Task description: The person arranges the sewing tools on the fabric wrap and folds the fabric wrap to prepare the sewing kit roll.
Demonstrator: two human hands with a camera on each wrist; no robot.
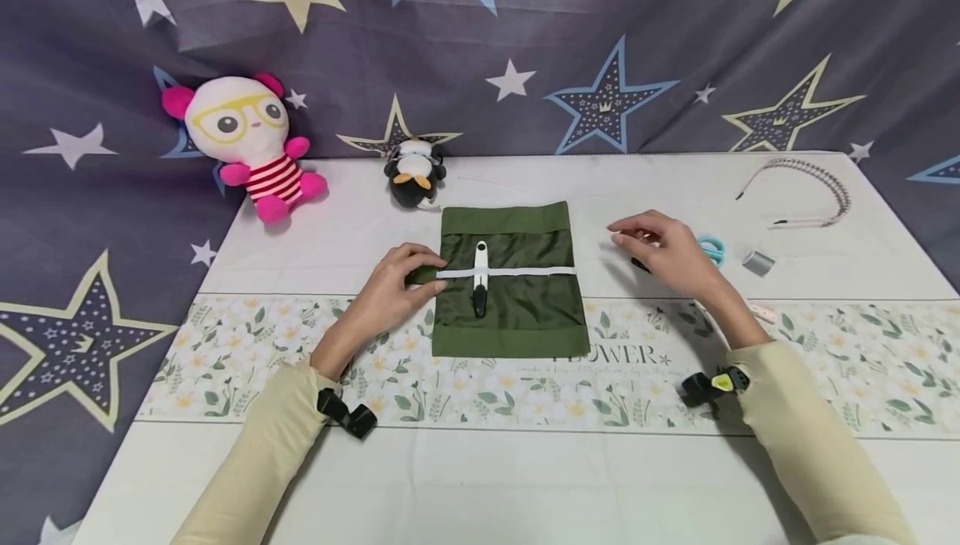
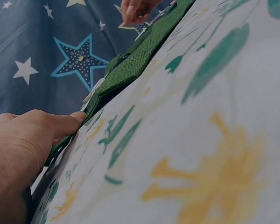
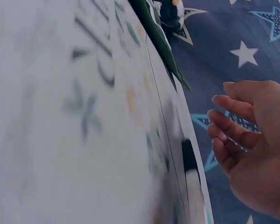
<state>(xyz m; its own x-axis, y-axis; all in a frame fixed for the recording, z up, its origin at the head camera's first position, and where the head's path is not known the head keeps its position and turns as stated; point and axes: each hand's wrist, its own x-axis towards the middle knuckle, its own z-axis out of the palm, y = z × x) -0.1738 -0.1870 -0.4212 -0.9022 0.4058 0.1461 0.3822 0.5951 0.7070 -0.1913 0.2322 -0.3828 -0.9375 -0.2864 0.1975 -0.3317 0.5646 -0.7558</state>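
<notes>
A dark green fabric piece (image 1: 517,343) lies flat on the table, with hemmed bands along its top and bottom. A narrow white strip (image 1: 525,272) crosses its middle. Over the left part of the fabric lies a slim white tool (image 1: 482,257) with a black end, the strip passing across it. My left hand (image 1: 393,282) pinches the fabric's left edge beside the strip's end; in the left wrist view the thumb (image 2: 67,125) presses on the green edge. Right of the fabric, my right hand (image 1: 663,252) hovers with loosely bent fingers, and nothing shows in it.
Blue scissors handles (image 1: 711,250) and a grey thread spool (image 1: 758,262) lie by the right hand. A headband (image 1: 843,187) is at the far right. A penguin toy (image 1: 414,174) and a panda plush (image 1: 273,182) are at the back left. A starry curtain (image 1: 480,53) hangs behind.
</notes>
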